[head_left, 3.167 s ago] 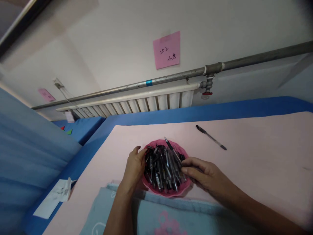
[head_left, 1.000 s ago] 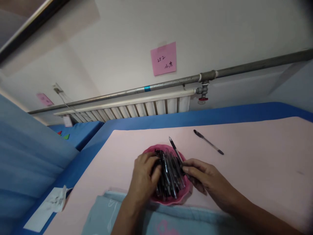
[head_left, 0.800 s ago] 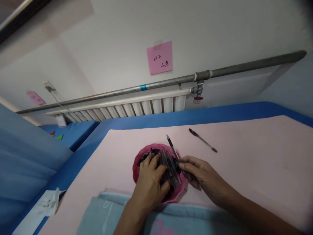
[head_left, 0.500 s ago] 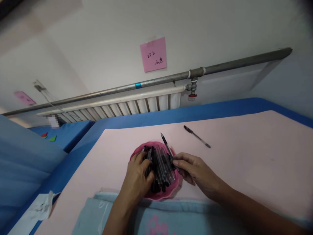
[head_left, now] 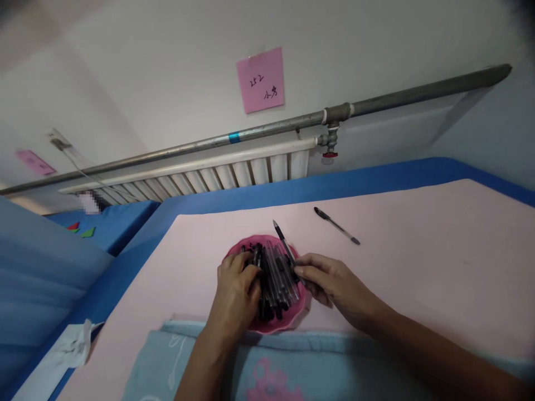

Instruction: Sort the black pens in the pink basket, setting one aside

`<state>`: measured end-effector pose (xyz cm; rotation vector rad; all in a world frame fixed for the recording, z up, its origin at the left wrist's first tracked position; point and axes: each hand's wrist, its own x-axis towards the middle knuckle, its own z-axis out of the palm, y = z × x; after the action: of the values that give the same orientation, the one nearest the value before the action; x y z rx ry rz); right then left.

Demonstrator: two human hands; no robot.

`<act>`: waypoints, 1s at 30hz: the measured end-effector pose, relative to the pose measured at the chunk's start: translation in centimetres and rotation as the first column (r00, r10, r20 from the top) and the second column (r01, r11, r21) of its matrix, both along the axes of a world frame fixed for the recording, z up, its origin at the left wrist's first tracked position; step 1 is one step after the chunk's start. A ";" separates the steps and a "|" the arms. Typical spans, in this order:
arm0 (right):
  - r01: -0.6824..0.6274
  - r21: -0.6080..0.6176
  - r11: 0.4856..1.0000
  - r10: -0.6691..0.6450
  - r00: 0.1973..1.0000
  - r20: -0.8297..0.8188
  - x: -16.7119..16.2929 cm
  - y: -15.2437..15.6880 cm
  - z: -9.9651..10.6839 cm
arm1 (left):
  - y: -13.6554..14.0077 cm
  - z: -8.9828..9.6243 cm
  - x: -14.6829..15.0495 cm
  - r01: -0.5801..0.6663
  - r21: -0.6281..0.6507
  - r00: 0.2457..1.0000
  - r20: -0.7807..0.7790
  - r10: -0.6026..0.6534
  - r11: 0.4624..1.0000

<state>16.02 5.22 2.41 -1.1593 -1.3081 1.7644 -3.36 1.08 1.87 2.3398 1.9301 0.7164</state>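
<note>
A pink scalloped basket (head_left: 281, 328) holds black pen caps and several clear pen barrels (head_left: 273, 275). My left hand (head_left: 236, 287) reaches into its left side, fingers curled among the black caps (head_left: 258, 257); what lies under the fingertips is hidden. Over the basket's right edge, my right hand (head_left: 330, 278) pinches an uncapped pen (head_left: 284, 240) between thumb and fingers, its tip pointing up and away from me. A capped black pen (head_left: 336, 225) lies on the pink table cover (head_left: 409, 267) beyond my right hand.
A folded light-blue cloth (head_left: 167, 356) lies along the near edge. White paper (head_left: 62, 351) rests at the lower left, beside a blue curtain (head_left: 37, 278). A radiator (head_left: 234, 172) and a metal pipe (head_left: 284, 122) run along the wall behind the table.
The view has tilted down slightly, so the scene sits a little differently in the frame. My left fingers have shifted slightly among the caps; the right hand still holds the pen.
</note>
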 end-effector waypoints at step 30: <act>0.016 -0.121 0.992 -0.041 0.978 -0.203 0.0 0.0 0.0 | -0.8 0.9 2.0 0.229 -0.360 0.350 0.898 0.268 0.905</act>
<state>16.02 5.19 2.42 -1.0223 -1.0723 1.9066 -1.37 0.27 2.80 1.0853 1.2993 1.1370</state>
